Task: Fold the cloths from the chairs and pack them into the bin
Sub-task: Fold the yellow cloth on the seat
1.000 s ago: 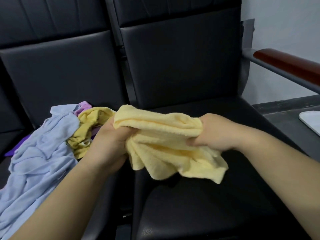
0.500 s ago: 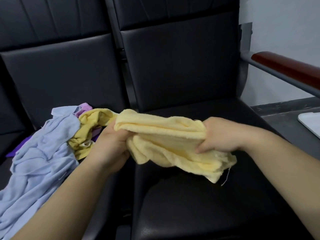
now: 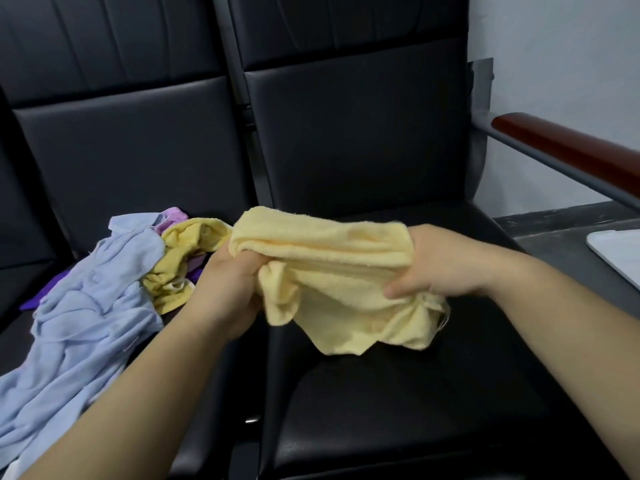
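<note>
Yellow towel [image 3: 332,268] hangs bunched above the black chair seat [image 3: 398,403], stretched between both hands: left hand [image 3: 225,292] grips its left end, right hand [image 3: 446,265] pinches its right end.

Black padded chairs [image 3: 346,150] against a pale wall [image 3: 554,46], wooden armrest [image 3: 571,152] at right

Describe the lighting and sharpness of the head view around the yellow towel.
Head view: soft, even light, no harsh glare; the yellow towel, left hand and right hand are slightly soft but readable; the black seat under them loses detail in shadow.
</note>
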A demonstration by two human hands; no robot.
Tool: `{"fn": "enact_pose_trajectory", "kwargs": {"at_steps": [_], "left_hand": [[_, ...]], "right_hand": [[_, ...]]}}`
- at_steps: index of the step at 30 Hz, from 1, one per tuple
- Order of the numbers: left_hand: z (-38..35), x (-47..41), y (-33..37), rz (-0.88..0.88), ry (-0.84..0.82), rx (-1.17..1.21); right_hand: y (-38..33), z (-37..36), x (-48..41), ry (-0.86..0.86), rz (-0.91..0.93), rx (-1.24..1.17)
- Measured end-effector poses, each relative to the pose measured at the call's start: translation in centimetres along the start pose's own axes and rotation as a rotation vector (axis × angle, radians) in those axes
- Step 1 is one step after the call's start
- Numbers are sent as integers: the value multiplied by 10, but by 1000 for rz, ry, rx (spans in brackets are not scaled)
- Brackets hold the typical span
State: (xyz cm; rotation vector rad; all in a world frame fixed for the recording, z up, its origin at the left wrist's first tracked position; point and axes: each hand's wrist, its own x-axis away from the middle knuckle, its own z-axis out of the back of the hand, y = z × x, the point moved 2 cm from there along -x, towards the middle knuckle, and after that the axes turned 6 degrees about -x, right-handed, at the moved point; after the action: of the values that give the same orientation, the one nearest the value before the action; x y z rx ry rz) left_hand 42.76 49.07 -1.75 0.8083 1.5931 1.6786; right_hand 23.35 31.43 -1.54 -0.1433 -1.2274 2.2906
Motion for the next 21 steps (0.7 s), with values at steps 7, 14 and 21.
{"fn": "enact_pose_trajectory", "kwargs": {"at_steps": [7,14,21], "left_hand": [[5,4,5,-195,-265,-714],[20,-10,19,-174,31,-1166],[16,-57,62,-216,168,-1427]], "right_hand": [[-2,6,8,219,-20,-56],[-1,13,5,136,-2,6],[-16,42,-45,346,77,402]]}}
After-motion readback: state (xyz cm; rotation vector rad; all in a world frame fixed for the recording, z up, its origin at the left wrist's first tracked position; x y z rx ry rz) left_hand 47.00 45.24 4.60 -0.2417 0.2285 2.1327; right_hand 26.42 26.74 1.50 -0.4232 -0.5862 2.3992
